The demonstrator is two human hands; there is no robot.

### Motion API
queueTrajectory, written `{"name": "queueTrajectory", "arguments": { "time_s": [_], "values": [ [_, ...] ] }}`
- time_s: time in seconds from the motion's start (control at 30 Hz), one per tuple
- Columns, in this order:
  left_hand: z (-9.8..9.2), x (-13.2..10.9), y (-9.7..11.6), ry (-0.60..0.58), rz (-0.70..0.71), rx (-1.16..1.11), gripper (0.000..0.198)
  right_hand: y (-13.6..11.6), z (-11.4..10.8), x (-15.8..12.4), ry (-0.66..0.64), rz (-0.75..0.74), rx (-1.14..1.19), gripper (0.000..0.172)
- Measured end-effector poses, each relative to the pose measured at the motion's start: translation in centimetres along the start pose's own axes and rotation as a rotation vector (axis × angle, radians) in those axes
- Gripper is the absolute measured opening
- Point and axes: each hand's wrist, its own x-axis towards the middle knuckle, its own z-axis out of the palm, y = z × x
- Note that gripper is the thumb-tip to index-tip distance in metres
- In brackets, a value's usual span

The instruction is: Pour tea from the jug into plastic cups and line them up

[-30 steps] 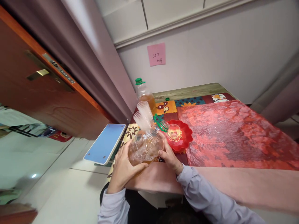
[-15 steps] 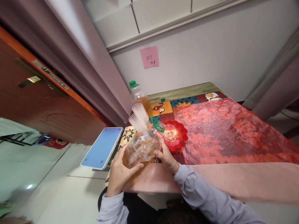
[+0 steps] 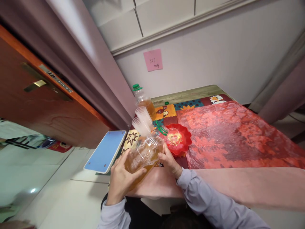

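Both of my hands grip a large clear plastic bottle [image 3: 145,154] with foamy amber liquid inside. It is tilted, its neck with a green ring [image 3: 162,128] pointing up and right toward a red scalloped dish [image 3: 183,144]. My left hand [image 3: 122,175] wraps the bottle's lower left side, thumb across the front. On its right side, near the shoulder, rests my right hand [image 3: 169,160]. Yellow figures mark the dish's bottom, and the bottle's mouth is hard to make out against it. Just behind the held bottle are two stacks of clear plastic cups [image 3: 143,119].
A second bottle [image 3: 146,106] of amber liquid, green-capped, stands at the back left. A loose green cap [image 3: 166,103] lies near the table's rear edge. Clear plastic film covers the patterned red cloth [image 3: 228,136]. Left of the table is a blue-topped stool [image 3: 105,151], beside a wooden door [image 3: 47,105].
The view has shifted slightly. Both hands keep their hold on the bottle, which has turned a little, with more amber liquid showing along its lower right side.
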Motion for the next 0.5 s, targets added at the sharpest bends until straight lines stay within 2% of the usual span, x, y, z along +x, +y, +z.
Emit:
{"name": "queueTrajectory", "arguments": {
  "time_s": [0.4, 0.5],
  "values": [
    [-0.4, 0.1, 0.9, -0.04, -0.046, 0.05, 0.103, -1.1, 0.8, -0.2, 0.045, 0.121, 0.176, 0.08],
    [-0.3, 0.3, 1.0, -0.009, -0.016, 0.086, 0.1, -1.4, 1.1, -0.3, 0.078, 0.147, 0.199, 0.08]
  ]
}}
